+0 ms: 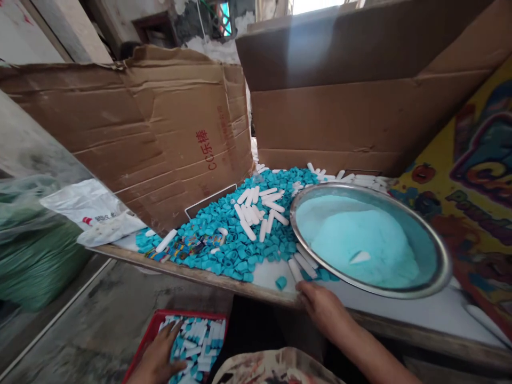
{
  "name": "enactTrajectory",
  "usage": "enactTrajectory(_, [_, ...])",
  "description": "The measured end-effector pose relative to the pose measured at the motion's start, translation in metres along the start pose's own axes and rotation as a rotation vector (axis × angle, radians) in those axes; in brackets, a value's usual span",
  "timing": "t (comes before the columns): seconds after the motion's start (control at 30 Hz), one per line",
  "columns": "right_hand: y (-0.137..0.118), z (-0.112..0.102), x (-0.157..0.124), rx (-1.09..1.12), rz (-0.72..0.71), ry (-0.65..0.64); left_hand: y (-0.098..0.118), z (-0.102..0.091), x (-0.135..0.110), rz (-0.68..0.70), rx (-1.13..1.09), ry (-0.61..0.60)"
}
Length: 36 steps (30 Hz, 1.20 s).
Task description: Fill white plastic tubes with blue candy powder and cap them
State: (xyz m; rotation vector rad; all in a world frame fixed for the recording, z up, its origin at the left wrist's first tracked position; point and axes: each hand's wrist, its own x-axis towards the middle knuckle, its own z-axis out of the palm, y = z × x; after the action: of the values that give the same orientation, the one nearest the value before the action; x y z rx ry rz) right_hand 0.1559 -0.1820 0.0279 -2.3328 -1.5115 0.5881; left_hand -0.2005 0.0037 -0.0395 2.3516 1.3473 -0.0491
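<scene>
My right hand [320, 305] is at the table's front edge, its fingers pinched at the near end of a white plastic tube [295, 270]. More white tubes lie beside that one, partly under the bowl's rim. A loose blue cap [280, 282] sits just left of these fingers. My left hand [159, 353] is lower down, over a red basket [149, 332] of white tubes with blue caps. Its fingers are spread and nothing shows in them. A wide metal bowl [296, 224] holds pale blue powder [360, 234] with a white scoop-like piece [360, 257] sunk in it.
A heap of blue caps [236, 256] covers the table's left part, with white tubes [248, 213] on top and small printed packets among them. Cardboard walls [168, 133] stand behind. At right is a colourful printed box [472, 197]; at far left, a green sack [36, 250].
</scene>
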Motion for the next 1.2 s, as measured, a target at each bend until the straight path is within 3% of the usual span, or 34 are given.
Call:
enactTrajectory(0.07, [-0.001, 0.004, 0.003, -0.16, 0.056, 0.059, 0.036, -0.005, 0.014, 0.054, -0.135, 0.038])
enactTrajectory(0.17, [-0.008, 0.009, 0.012, -0.336, 0.119, 0.078, 0.111, -0.018, 0.031, 0.251, -0.351, 0.117])
enactTrajectory(0.27, [-0.012, 0.011, 0.021, -0.415, 0.172, 0.07, 0.176, -0.025, 0.043, 0.432, -0.513, 0.078])
enactTrajectory(0.33, [-0.01, 0.01, 0.023, -0.417, 0.189, 0.066, 0.205, -0.023, 0.049, 0.439, -0.586, 0.022])
enactTrajectory(0.43, [-0.004, 0.01, 0.019, -0.33, 0.195, 0.115, 0.234, -0.012, 0.055, 0.315, -0.727, -0.096])
enactTrajectory(0.57, [-0.004, 0.019, 0.004, -0.147, 0.01, 0.332, 0.258, 0.005, 0.057, 0.124, -1.073, -0.36])
enactTrajectory(0.7, [-0.016, 0.026, -0.008, -0.203, -0.154, 0.482, 0.276, 0.008, 0.053, 0.037, -1.342, -0.394])
enactTrajectory(0.77, [-0.015, 0.014, -0.011, -0.218, -0.171, 0.51, 0.281, 0.003, 0.055, 0.037, -1.374, -0.386])
enactTrajectory(0.87, [0.008, -0.03, -0.015, -0.224, -0.128, 0.53, 0.283, -0.007, 0.061, 0.074, -1.314, -0.404])
enactTrajectory(0.97, [0.052, -0.09, -0.014, -0.337, 0.093, 0.461, 0.282, -0.012, 0.067, 0.144, -1.262, -0.428])
enactTrajectory(1.03, [0.082, -0.122, -0.008, -0.425, 0.155, 0.258, 0.282, -0.009, 0.069, 0.176, -1.25, -0.445])
enactTrajectory(1.1, [0.103, -0.138, 0.002, -0.457, 0.116, 0.108, 0.282, -0.002, 0.07, 0.185, -1.247, -0.464])
enactTrajectory(1.2, [0.116, -0.14, 0.014, -0.478, 0.075, 0.026, 0.28, 0.01, 0.069, 0.171, -1.25, -0.497])
